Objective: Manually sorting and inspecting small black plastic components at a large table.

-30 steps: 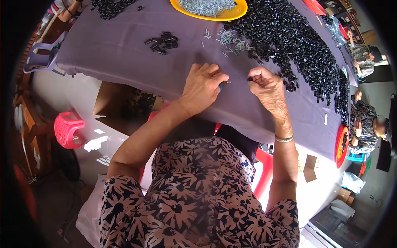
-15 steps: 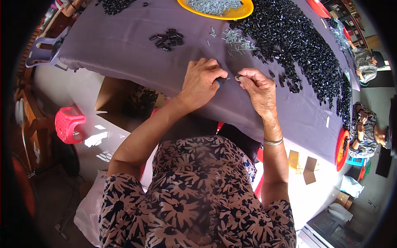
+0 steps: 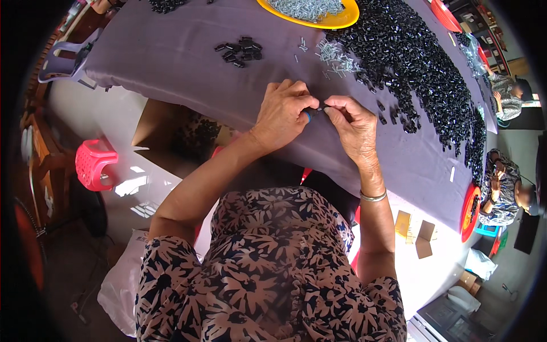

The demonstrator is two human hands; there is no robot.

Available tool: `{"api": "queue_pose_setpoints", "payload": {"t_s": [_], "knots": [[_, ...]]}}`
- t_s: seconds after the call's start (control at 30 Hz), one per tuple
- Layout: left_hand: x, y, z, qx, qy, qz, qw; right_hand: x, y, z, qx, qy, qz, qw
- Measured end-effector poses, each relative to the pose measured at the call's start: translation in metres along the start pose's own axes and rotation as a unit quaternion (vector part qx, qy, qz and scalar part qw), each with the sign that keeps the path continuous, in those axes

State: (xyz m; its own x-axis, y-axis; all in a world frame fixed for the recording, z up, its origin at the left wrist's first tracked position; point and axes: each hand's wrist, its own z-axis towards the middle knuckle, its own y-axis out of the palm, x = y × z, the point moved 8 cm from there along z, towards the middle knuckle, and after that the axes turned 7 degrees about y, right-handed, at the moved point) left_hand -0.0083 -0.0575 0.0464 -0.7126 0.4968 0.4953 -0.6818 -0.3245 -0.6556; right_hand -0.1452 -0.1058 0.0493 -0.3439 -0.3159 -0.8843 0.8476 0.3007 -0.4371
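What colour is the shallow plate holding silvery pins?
Yellow: the shallow, curved-rimmed plate shows best in the head view.

Clock centre: where the fingertips meet
Left hand (image 3: 285, 114): thumb and forefinger pinching a small black piece (image 3: 320, 109)
Right hand (image 3: 356, 125): fingertips on the same piece
Black cluster (image 3: 242, 50): 10 o'clock, lying on the purple cloth (image 3: 171, 57)
Loose metal pins (image 3: 337, 58): between 12 and 1 o'clock
Yellow plate (image 3: 350, 15): 12 o'clock, bearing similar pins
Large black heap (image 3: 413, 68): 2 o'clock
Red tray (image 3: 465, 227): 4 o'clock
Pink stool (image 3: 89, 166): between 8 and 9 o'clock
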Motion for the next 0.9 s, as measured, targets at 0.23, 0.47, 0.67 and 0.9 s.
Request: {"api": "queue_pose_setpoints", "payload": {"t_s": [0.23,0.47,0.67,0.9], "knots": [[0.001,0.000,0.000,0.006,0.008,0.004,1.000,-0.018,0.005,0.000,0.006,-0.062,-0.082,0.995],[-0.001,-0.002,0.000,0.001,-0.010,0.004,1.000,-0.028,0.010,0.000,0.007,-0.111,-0.130,0.985],[-0.006,-0.001,-0.001,-0.003,-0.031,0.019,0.999,-0.028,0.012,-0.001,0.011,-0.142,-0.128,0.981],[-0.010,-0.002,0.001,-0.009,-0.036,0.011,0.999,-0.027,0.014,0.001,0.011,-0.121,-0.128,0.984]]}}
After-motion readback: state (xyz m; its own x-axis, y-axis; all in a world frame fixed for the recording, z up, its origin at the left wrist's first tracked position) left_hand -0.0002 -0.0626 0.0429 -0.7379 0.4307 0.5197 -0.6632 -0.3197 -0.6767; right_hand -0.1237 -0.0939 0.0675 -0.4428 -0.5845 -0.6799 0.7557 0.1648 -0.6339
